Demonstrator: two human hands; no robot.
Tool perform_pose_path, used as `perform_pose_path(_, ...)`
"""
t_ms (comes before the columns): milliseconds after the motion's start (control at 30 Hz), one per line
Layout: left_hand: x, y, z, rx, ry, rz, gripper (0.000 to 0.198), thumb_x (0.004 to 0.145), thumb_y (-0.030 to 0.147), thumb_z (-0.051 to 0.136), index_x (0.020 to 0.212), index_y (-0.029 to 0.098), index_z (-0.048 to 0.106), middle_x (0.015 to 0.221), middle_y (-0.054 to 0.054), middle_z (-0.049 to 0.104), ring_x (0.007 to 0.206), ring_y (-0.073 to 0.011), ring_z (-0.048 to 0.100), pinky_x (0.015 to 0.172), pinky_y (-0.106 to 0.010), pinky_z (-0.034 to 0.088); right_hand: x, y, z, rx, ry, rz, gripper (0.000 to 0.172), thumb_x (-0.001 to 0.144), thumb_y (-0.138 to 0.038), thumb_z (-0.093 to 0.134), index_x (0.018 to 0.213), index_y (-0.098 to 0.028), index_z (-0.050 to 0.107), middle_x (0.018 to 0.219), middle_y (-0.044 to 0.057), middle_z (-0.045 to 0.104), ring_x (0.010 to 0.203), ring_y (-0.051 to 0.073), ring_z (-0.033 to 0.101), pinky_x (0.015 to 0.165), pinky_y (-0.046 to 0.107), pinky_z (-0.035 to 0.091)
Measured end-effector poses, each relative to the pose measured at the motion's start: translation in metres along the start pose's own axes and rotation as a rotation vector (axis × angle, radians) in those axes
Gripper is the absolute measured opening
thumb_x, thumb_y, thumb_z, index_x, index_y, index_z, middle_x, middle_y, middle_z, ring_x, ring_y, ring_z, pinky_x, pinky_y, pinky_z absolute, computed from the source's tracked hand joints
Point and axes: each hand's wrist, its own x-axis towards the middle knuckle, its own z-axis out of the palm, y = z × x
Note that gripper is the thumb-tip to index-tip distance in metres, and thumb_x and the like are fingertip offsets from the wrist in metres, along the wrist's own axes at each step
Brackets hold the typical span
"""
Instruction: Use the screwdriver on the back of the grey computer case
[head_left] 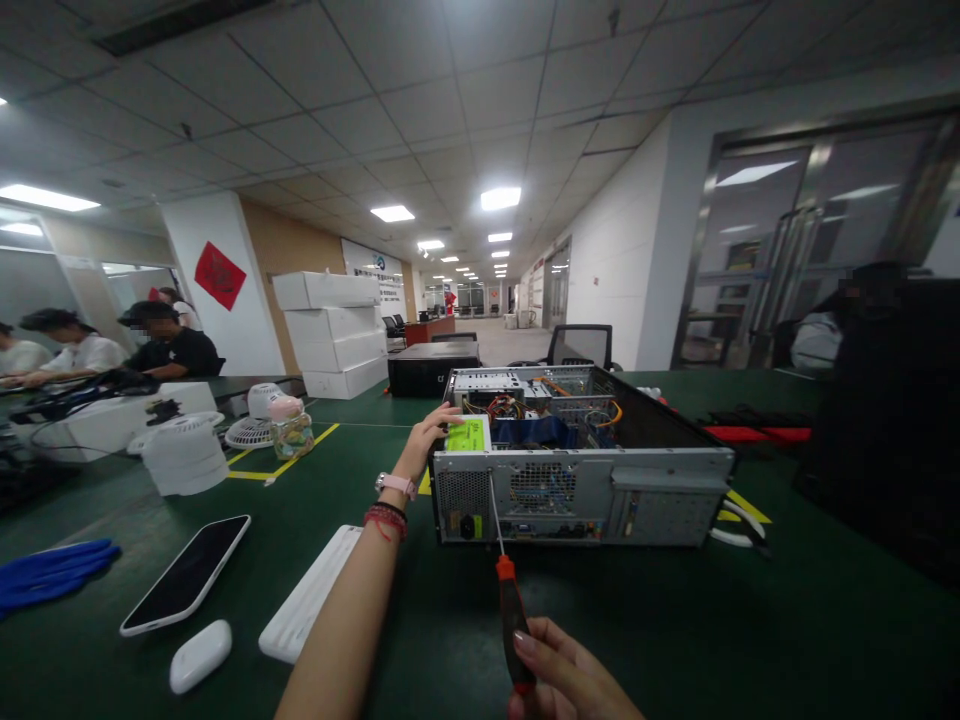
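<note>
A grey metal computer case (667, 470) lies on its side with its top open and its rear panel facing me. Inside its left corner sits a power supply (469, 436) with a bright green label. My left hand (429, 438) rests at that corner, its fingers stretched out onto the power supply. Closed around the handle of a screwdriver (512, 620), my right hand (562, 670) is low in the view. The screwdriver's long shaft points up to the rear panel beside the power supply; whether its tip sits in a screw is too small to tell.
Left on the green table (420, 640) lie a phone (187, 575), a white earbud case (201, 655), a white slab (315, 590) and blue gloves (56, 572). Behind stand small fans (184, 450), a jar (291, 430), white boxes (330, 335) and a black case (431, 370). People sit farther left.
</note>
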Motion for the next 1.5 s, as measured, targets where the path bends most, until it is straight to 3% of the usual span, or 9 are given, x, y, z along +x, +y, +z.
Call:
perform_pose_path(233, -0.006, -0.005, 0.011, -0.122, 0.164, 0.074, 0.035, 0.068, 0.015, 0.037, 0.08, 0.014, 0.07, 0.113, -0.007, 0.066, 0.126, -0.0241, 0.043, 0.109, -0.039, 0.028, 0.002, 0.001, -0.001, -0.009, -0.036, -0.019, 0.049, 0.059, -0.046, 0.078, 0.082, -0.02, 0.044, 0.068, -0.006, 0.062, 0.059, 0.011, 0.065, 0.051, 0.017, 0.041)
perform_pose_path(467, -0.007, 0.0, 0.011, -0.152, 0.161, 0.061, 0.037, 0.068, 0.015, 0.039, 0.087, 0.012, 0.071, 0.115, -0.008, 0.065, 0.125, -0.0249, 0.045, 0.11, -0.039, 0.027, 0.001, 0.0, -0.004, 0.013, -0.08, -0.023, 0.047, 0.061, -0.046, 0.077, 0.091, -0.019, 0.053, 0.085, -0.002, 0.066, 0.067, 0.014, 0.067, 0.059, 0.021, 0.045)
perform_pose_path(633, -0.007, -0.001, 0.013, -0.149, 0.187, 0.074, 0.037, 0.067, 0.014, 0.039, 0.086, 0.013, 0.071, 0.111, -0.008, 0.067, 0.123, -0.0251, 0.047, 0.107, -0.04, 0.03, 0.004, -0.003, -0.003, 0.03, -0.034, -0.024, 0.054, 0.052, -0.046, 0.082, 0.089, -0.019, 0.053, 0.079, -0.003, 0.064, 0.07, 0.013, 0.064, 0.062, 0.023, 0.047)
perform_pose_path(800, -0.006, -0.003, 0.012, -0.15, 0.195, 0.062, 0.034, 0.067, 0.014, 0.039, 0.081, 0.013, 0.07, 0.109, -0.008, 0.067, 0.123, -0.0252, 0.046, 0.107, -0.04, 0.03, 0.011, -0.002, -0.003, 0.03, 0.009, -0.019, 0.061, 0.044, -0.046, 0.084, 0.087, -0.019, 0.051, 0.064, -0.006, 0.058, 0.054, 0.008, 0.058, 0.047, 0.018, 0.041)
perform_pose_path(1033, -0.005, -0.005, 0.012, -0.135, 0.194, 0.069, 0.033, 0.067, 0.014, 0.039, 0.08, 0.013, 0.07, 0.11, -0.008, 0.067, 0.123, -0.0248, 0.047, 0.106, -0.039, 0.031, 0.006, -0.009, -0.001, -0.082, -0.052, -0.032, 0.061, 0.055, -0.057, 0.074, 0.097, -0.021, 0.049, 0.065, -0.008, 0.056, 0.04, 0.003, 0.048, 0.04, 0.017, 0.028)
perform_pose_path(1233, -0.005, -0.006, 0.012, -0.152, 0.188, 0.073, 0.033, 0.068, 0.015, 0.039, 0.079, 0.014, 0.07, 0.109, -0.008, 0.067, 0.123, -0.0246, 0.046, 0.107, -0.039, 0.03, 0.007, 0.001, -0.003, -0.349, -0.163, -0.003, 0.067, 0.058, -0.073, 0.059, 0.094, -0.017, 0.051, 0.059, -0.003, 0.058, 0.051, 0.005, 0.047, 0.048, 0.016, 0.026)
perform_pose_path(1500, -0.005, -0.008, 0.012, -0.145, 0.188, 0.077, 0.033, 0.069, 0.015, 0.038, 0.078, 0.015, 0.069, 0.109, -0.007, 0.067, 0.124, -0.025, 0.045, 0.107, -0.039, 0.03, 0.007, 0.001, -0.005, -0.397, -0.203, -0.132, 0.06, 0.067, -0.076, 0.046, 0.09, -0.021, 0.043, 0.043, -0.012, 0.038, 0.039, 0.005, 0.027, 0.045, 0.021, 0.016)
